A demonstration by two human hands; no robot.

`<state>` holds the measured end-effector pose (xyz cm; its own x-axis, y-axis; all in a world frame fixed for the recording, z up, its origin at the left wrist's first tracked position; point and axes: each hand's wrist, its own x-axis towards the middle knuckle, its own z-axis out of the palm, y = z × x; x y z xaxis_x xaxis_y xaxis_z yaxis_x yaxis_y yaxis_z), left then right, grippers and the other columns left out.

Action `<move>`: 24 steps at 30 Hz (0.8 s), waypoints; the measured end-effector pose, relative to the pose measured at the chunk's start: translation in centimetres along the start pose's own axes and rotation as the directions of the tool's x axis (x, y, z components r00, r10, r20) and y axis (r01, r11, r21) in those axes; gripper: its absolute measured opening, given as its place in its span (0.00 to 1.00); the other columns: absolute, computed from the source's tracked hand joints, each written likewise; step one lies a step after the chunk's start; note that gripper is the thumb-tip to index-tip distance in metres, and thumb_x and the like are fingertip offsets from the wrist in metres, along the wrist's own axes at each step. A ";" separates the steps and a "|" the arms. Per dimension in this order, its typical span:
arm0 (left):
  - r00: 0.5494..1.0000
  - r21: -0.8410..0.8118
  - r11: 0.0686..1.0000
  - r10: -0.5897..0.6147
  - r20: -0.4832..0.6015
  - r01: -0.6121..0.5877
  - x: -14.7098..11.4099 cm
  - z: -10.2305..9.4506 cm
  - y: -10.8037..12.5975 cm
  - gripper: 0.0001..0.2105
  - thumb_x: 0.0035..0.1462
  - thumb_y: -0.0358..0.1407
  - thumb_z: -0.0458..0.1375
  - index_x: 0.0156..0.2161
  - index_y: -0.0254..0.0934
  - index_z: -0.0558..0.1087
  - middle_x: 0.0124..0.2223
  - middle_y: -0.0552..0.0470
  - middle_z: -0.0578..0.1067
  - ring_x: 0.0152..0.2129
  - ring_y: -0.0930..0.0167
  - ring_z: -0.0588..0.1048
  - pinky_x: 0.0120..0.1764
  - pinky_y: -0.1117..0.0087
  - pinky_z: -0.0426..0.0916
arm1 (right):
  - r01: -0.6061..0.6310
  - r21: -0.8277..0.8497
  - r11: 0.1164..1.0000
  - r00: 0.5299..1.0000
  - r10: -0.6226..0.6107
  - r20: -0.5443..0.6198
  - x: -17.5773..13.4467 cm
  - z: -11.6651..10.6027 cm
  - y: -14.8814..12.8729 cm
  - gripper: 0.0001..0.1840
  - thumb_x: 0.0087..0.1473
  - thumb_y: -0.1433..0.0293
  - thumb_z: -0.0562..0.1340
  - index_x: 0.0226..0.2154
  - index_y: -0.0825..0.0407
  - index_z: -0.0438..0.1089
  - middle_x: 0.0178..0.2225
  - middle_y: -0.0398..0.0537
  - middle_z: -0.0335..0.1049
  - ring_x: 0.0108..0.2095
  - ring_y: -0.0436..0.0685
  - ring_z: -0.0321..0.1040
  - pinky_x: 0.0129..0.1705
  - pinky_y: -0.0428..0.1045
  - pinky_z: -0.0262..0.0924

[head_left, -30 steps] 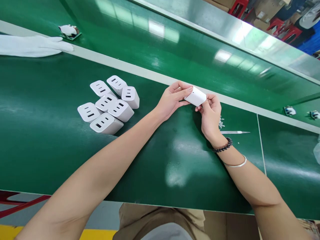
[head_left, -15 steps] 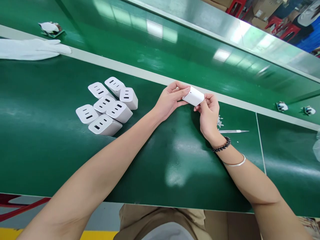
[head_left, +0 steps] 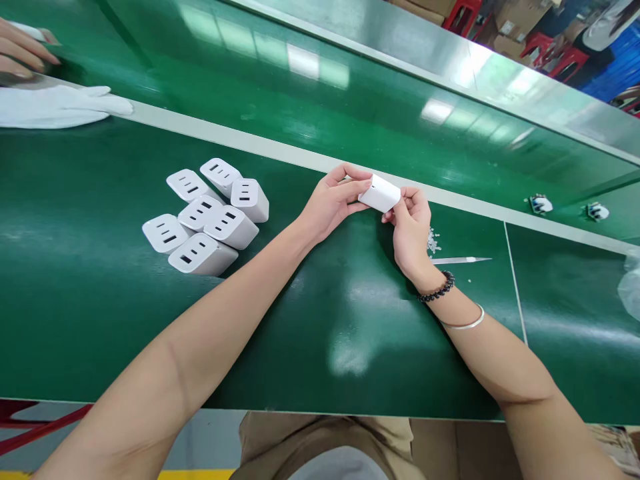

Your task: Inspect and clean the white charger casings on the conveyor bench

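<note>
A white charger housing (head_left: 380,193) is held up between my two hands over the green work surface. My left hand (head_left: 334,200) grips its left end between thumb and fingers. On the opposite end, my right hand (head_left: 411,223) pinches the lower right corner. One small dark slot shows on the face turned upward; its port side is not visible. To the left stands a cluster of several white chargers (head_left: 215,250), port faces up. Just beyond my right wrist lie a slim pointed file (head_left: 463,260) and a little heap of clear bits (head_left: 433,241).
A white glove (head_left: 60,107) lies at the left, with another person's hand (head_left: 23,53) above it. Beyond the pale strip (head_left: 225,141), small circuit boards (head_left: 540,204) sit on the green belt at right. A clear plastic bag (head_left: 631,287) is at the right edge.
Another person's hand has come in at the upper left, where a circuit board lay. The circuit boards at right have shifted left. My hands keep the same hold on the charger housing.
</note>
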<state>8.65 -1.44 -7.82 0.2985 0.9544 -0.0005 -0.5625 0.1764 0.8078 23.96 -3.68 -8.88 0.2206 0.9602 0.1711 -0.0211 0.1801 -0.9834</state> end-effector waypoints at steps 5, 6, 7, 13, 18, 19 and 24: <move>1.000 -0.001 1.000 -0.008 -0.006 0.008 0.0 0.0 0.1 0.11 0.50 0.32 0.68 0.35 0.35 0.71 0.38 0.54 0.76 0.39 0.72 0.76 0.48 0.64 0.74 | 0.008 -0.009 1.000 1.000 -0.008 0.001 0.0 0.0 0.0 0.06 0.59 0.68 0.61 0.33 0.50 0.63 0.22 0.35 0.63 0.21 0.44 0.61 0.24 0.42 0.58; 1.000 0.000 1.000 -0.008 -0.008 0.008 0.0 0.0 0.1 0.11 0.49 0.32 0.68 0.35 0.35 0.71 0.38 0.54 0.76 0.39 0.72 0.76 0.48 0.64 0.74 | 0.010 -0.012 1.000 1.000 -0.010 0.000 0.0 0.0 0.0 0.06 0.59 0.68 0.61 0.33 0.50 0.63 0.22 0.35 0.63 0.21 0.44 0.61 0.24 0.42 0.58; 1.000 0.001 1.000 -0.009 -0.011 0.009 0.0 0.0 0.1 0.11 0.49 0.32 0.68 0.35 0.35 0.71 0.38 0.54 0.76 0.39 0.72 0.76 0.48 0.64 0.73 | 0.012 -0.013 1.000 1.000 -0.012 -0.002 0.0 0.0 0.0 0.06 0.59 0.68 0.61 0.33 0.50 0.63 0.23 0.35 0.63 0.21 0.44 0.61 0.24 0.42 0.58; 1.000 0.015 1.000 -0.021 -0.014 0.021 0.0 0.0 0.1 0.11 0.49 0.32 0.67 0.36 0.35 0.70 0.39 0.54 0.76 0.40 0.71 0.76 0.51 0.61 0.72 | 0.003 -0.008 1.000 1.000 -0.003 -0.003 0.0 0.0 0.0 0.05 0.59 0.69 0.60 0.33 0.50 0.63 0.22 0.35 0.62 0.21 0.44 0.60 0.24 0.41 0.57; 0.999 0.020 0.999 -0.036 -0.022 0.036 0.0 0.0 0.2 0.12 0.47 0.32 0.68 0.35 0.35 0.70 0.39 0.54 0.75 0.40 0.71 0.75 0.54 0.56 0.71 | -0.008 0.002 1.000 1.000 0.008 -0.004 0.0 0.0 -0.1 0.04 0.58 0.71 0.59 0.32 0.51 0.62 0.22 0.35 0.62 0.21 0.44 0.60 0.24 0.41 0.57; 0.999 0.016 0.999 -0.037 -0.021 0.038 0.0 0.0 0.2 0.12 0.47 0.31 0.68 0.35 0.35 0.71 0.39 0.54 0.75 0.41 0.71 0.75 0.54 0.57 0.70 | -0.011 0.009 1.000 1.000 0.012 -0.007 0.0 0.0 -0.2 0.03 0.58 0.71 0.59 0.32 0.51 0.62 0.22 0.35 0.62 0.20 0.44 0.60 0.24 0.41 0.57; 0.999 -0.001 0.999 -0.038 -0.010 0.038 0.1 -0.2 0.1 0.12 0.46 0.30 0.68 0.36 0.35 0.72 0.41 0.54 0.75 0.41 0.71 0.75 0.54 0.59 0.71 | -0.013 0.012 1.000 1.000 0.013 -0.018 0.0 0.1 -0.1 0.03 0.57 0.71 0.59 0.32 0.51 0.62 0.22 0.35 0.62 0.21 0.44 0.60 0.23 0.41 0.57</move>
<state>8.51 -1.27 -7.87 0.3119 0.9494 -0.0365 -0.5520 0.2124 0.8064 23.89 -3.69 -8.79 0.2381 0.9585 0.1568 -0.0355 0.1699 -0.9848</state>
